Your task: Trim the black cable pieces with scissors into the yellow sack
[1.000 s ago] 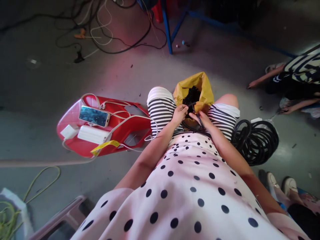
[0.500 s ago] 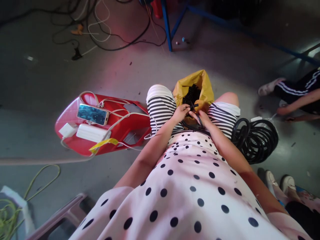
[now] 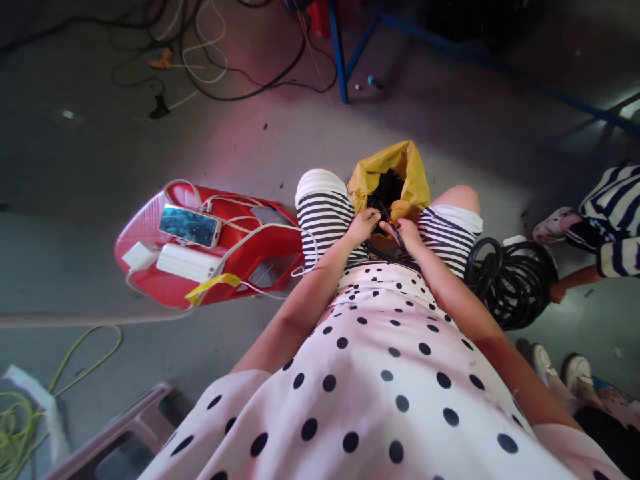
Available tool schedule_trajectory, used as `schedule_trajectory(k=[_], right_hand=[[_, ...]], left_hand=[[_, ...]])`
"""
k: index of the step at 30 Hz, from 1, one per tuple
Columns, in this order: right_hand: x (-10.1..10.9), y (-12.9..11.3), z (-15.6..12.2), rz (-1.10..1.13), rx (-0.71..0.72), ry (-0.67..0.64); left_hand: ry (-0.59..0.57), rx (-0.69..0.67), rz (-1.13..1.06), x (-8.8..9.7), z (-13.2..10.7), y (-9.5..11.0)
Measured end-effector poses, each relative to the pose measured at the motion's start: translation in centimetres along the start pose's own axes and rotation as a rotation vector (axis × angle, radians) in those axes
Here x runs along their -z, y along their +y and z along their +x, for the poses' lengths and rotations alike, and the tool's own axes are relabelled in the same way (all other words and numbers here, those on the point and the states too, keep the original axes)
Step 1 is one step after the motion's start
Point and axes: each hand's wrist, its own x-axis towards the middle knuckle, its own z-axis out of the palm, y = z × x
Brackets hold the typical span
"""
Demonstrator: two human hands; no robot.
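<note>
Between left hand (image 3: 362, 227) and right hand (image 3: 409, 235), low over the lap: cable (image 3: 399, 239), black and thin. Clear stretch with long axis from eleven o'clock down to five, across the thumb side of right hand, then bending beneath both hands toward nine. Nearer to right hand along that stretch, nearer to left hand only at the eleven o'clock end. Left hand drawn into a close pinch, seemingly on a dark bit of cable. Right hand loosely curled around cable, thumb toward ten o'clock.

From between the hands, at twelve o'clock: bag (image 3: 419, 175), gaping, with dark tangle (image 3: 389, 187) inside. From right hand, at four: coil (image 3: 527, 280), with another person's hand (image 3: 558, 292) at its edge, contact uncertain.

Hidden or hard to make out: both ends of cable, covered fingers, bottom of bag, separate pieces in dark tangle. Impossible to tell of any join between cable and coil.
</note>
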Motion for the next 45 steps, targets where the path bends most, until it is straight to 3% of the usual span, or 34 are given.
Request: schedule_trajectory(k=[5,11,17,22,27,32,38,45], right_hand=[[-0.4,0.4,-0.2,0.144,-0.022,0.029],[-0.5,0.9,0.1,0.55,-0.162,0.03],[-0.2,0.6,0.0,0.567,-0.149,0.007],[0.7,0.1,-0.7,0.638,-0.118,-0.022],[0.9,0.2,-1.3,0.506,-0.054,-0.127],[0.4,0.6,-1.7,0.265,0.007,-0.043],[0.2,0.5,-1.3,0.169,-0.044,-0.083],[0.3,0.9,-1.1,0.165,-0.008,-0.094]], left_hand=[[0.064,0.016,-0.132,0.3,0.1,0.5],[-0.062,0.216,-0.487,0.7,-1.1,0.9],[0.06,0.293,-0.599,0.1,-2.0,0.9],[-0.063,0.262,-0.609,0.1,-2.0,0.9],[0.036,0.116,-0.493,0.4,-1.0,0.6],[0.08,-0.039,-0.292,0.2,-0.5,0.1],[0.088,-0.095,-0.089,-0.3,-0.4,-0.4],[0.045,-0.138,0.029,0.2,0.2,-0.8]])
